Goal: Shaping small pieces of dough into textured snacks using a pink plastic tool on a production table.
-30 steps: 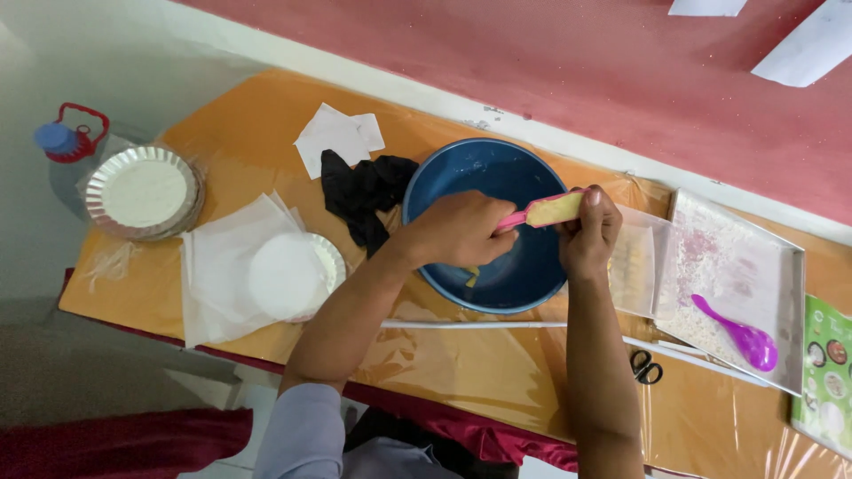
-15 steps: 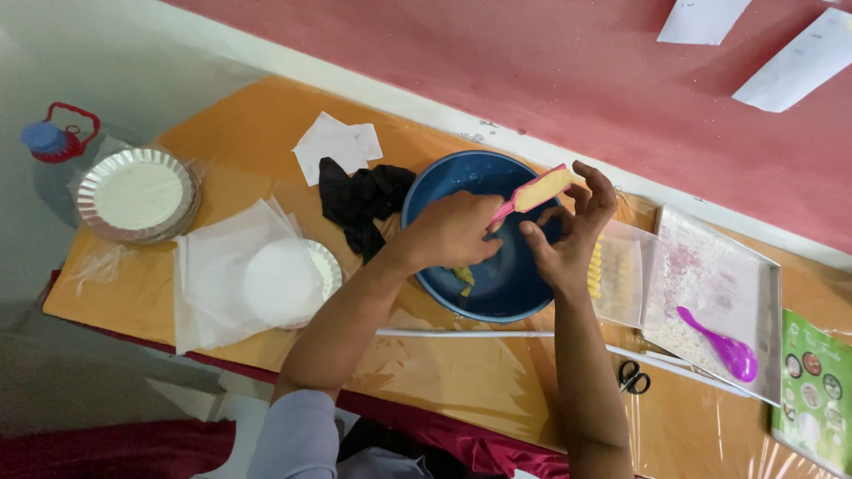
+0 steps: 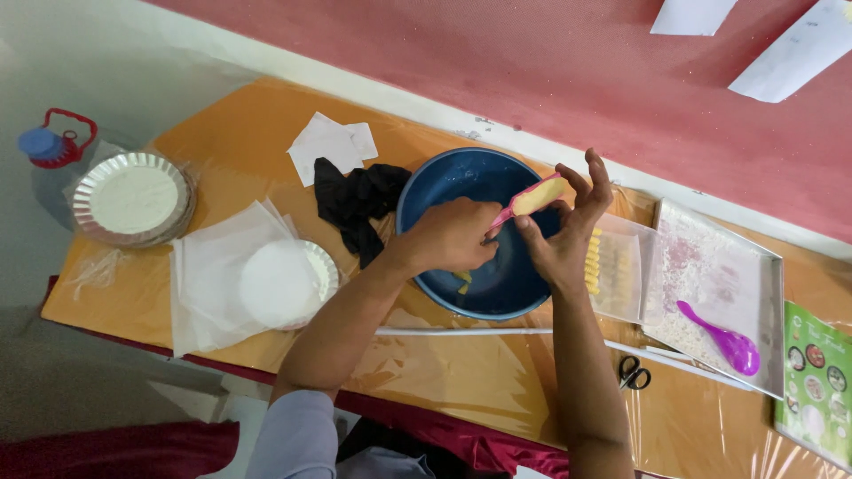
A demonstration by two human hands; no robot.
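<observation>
Item: left hand (image 3: 451,238), fingers curling shut around the pink plastic handle of a flat spatula (image 3: 530,200), which is carrying a pale yellow mass on its blade. The spatula is hanging above the far right rim of the round blue plastic basin (image 3: 426,200), which is sitting at the middle of the orange plastic-covered table (image 3: 231,133).

Item: right hand (image 3: 561,232), fingers spread, thumb and fingertips touching the yellow blade from the right.

Item: small yellow bits lying in the basin bottom, below the left hand.

Item: crumpled black cloth (image 3: 355,202) lying just left of the basin, touching it.

Item: white paper squares (image 3: 330,144) lying beyond the cloth.

Item: foil pie dish on clear sheets (image 3: 282,282) sitting at near left; a second foil dish (image 3: 131,197) at far left.

Item: clear tray with yellow pieces in a row (image 3: 593,262) sitting just right of the basin.

Item: purple plastic spoon (image 3: 721,338) lying on a floury metal tray (image 3: 763,266) at right.

Item: black-handled scissors (image 3: 634,372) lying near the tray's near edge.
</observation>
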